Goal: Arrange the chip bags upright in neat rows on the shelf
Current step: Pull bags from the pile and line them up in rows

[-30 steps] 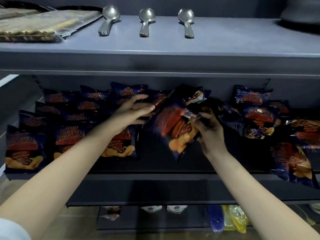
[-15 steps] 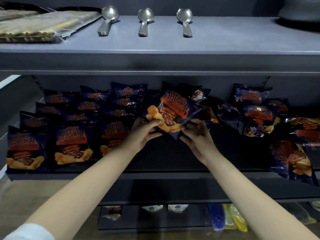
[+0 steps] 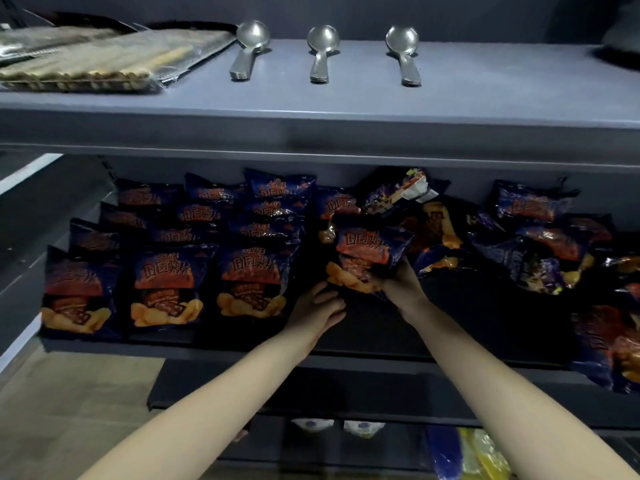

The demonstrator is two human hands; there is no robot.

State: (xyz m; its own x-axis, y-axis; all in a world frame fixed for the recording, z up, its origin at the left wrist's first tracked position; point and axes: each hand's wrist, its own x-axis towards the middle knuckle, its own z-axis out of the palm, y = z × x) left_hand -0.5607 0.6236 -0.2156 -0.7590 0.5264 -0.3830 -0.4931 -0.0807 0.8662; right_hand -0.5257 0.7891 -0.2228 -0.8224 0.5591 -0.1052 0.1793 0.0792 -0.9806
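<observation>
Dark blue chip bags with red and orange print stand upright in rows (image 3: 166, 285) on the left half of the dark middle shelf (image 3: 346, 344). My right hand (image 3: 400, 284) grips the lower right corner of one upright chip bag (image 3: 367, 256), just right of the third row. My left hand (image 3: 317, 308) lies below and left of that bag, fingers loosely apart, its fingertips near the bag's bottom edge; whether it touches is unclear. A loose heap of chip bags (image 3: 530, 244) lies tumbled on the right half.
The grey upper shelf (image 3: 346, 129) overhangs the bags and carries three metal spoons (image 3: 320, 51) and wrapped flat packs (image 3: 104, 60). One bag (image 3: 613, 348) hangs over the front edge at far right. A lower shelf holds blue and yellow packets (image 3: 467, 452).
The held bag was turned from upside down to upright and brought down toward the shelf beside the third row. My left hand let go of it and dropped below it.
</observation>
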